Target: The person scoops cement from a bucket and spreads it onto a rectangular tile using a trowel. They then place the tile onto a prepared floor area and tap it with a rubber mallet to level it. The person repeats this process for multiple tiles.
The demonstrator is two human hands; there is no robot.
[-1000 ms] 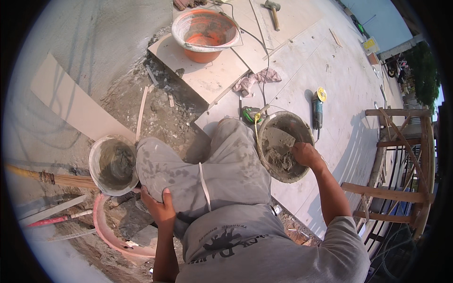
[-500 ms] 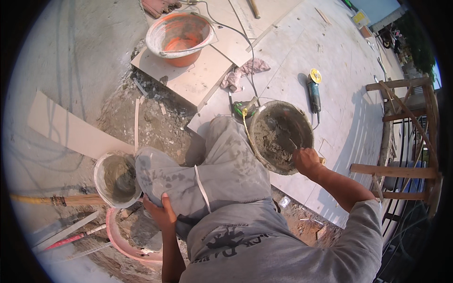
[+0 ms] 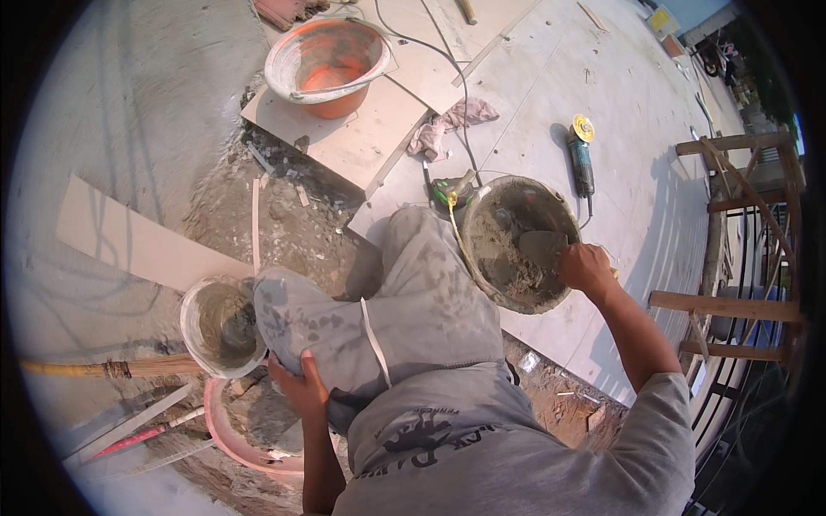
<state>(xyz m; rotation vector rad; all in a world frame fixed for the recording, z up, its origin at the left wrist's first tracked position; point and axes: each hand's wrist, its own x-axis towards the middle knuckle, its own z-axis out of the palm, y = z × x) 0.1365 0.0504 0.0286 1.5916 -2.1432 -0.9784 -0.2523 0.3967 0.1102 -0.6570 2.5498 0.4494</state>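
My right hand is closed round the handle of a trowel. The grey trowel blade shows flat against the mortar inside a round, mortar-caked bucket to the right of my knees. With its thumb and fingers apart, my left hand rests against my bent left leg and grips nothing; some of its fingertips are hidden. Beside that hand stands a small whitish bucket with wet grey mortar in it. A reddish basin with grey material lies just below the small bucket.
An orange basin stands on stacked tiles. An angle grinder, a green-and-black tool and a rag lie on the tiled floor. A cord crosses it. Wooden trestles stand right; a broom lies left.
The trowel blade, mostly buried in the mortar before, now shows its flat face. My right hand has stayed at the bucket's right rim. The whole view has shifted slightly.
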